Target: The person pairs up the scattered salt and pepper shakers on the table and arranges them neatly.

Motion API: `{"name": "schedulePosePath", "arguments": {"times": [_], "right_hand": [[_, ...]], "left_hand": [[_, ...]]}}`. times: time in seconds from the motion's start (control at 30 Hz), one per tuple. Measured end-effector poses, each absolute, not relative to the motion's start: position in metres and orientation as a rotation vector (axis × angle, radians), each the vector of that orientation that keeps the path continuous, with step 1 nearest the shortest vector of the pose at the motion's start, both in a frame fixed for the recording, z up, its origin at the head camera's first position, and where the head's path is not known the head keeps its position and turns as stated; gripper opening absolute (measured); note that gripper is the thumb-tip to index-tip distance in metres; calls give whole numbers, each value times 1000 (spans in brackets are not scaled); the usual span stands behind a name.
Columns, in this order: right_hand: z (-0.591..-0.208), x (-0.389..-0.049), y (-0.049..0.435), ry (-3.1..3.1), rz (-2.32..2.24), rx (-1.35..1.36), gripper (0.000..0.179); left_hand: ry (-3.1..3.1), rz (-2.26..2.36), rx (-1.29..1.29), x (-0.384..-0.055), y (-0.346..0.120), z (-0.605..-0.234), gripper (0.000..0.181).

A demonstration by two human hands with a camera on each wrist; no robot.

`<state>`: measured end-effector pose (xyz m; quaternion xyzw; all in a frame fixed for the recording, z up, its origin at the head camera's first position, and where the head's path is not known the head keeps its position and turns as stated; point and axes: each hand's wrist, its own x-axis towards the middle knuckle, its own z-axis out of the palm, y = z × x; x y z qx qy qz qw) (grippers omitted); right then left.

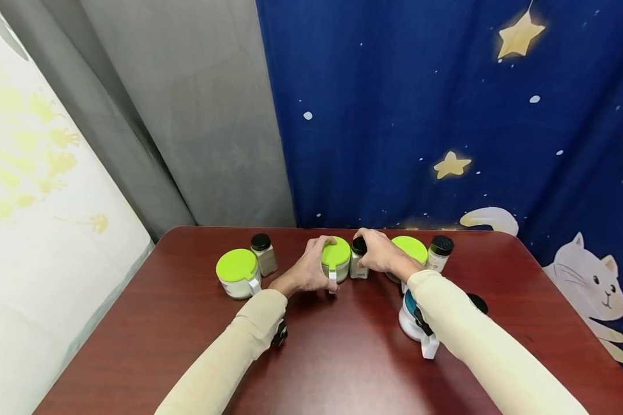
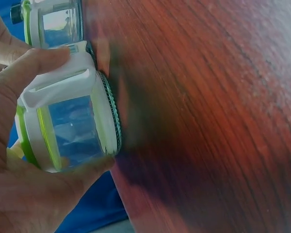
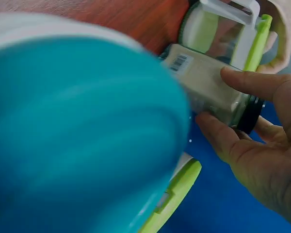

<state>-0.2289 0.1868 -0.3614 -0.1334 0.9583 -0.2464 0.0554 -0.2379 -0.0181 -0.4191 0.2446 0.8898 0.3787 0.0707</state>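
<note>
My left hand (image 1: 310, 270) grips a clear seasoning jar with a lime-green lid (image 1: 336, 253) and a white handle, near the table's back edge. In the left wrist view, thumb and fingers span this jar (image 2: 72, 128), the thumb up by its handle (image 2: 63, 80). Right beside it stands a small spice bottle (image 1: 360, 270) with a black cap and pale contents. My right hand (image 1: 383, 252) holds that bottle; the right wrist view has thumb and fingers on both sides of the bottle (image 3: 206, 80), below its black cap (image 3: 250, 115).
Another green-lidded jar (image 1: 237, 268) and black-capped bottle (image 1: 263, 256) stand left. To the right are a third green-lidded jar (image 1: 410, 248), a white-labelled bottle (image 1: 440, 253) and, under my right forearm, a blue-lidded jar (image 1: 410, 325). Another black cap (image 1: 479, 302) shows behind the sleeve.
</note>
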Motion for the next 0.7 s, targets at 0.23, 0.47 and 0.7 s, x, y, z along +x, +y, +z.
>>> {"name": "schedulePosePath", "arguments": {"times": [0.23, 0.47, 0.7], "right_hand": [[-354, -236, 190, 2872, -606, -462, 53], [-331, -221, 199, 2904, -533, -430, 83], [-325, -146, 242, 3106, -119, -733, 62]], "left_hand": [[2677, 1156, 723, -241, -13, -417, 98], [2736, 1201, 776, -239, -13, -410, 106], [2990, 1146, 1018, -176, -55, -397, 105]]}}
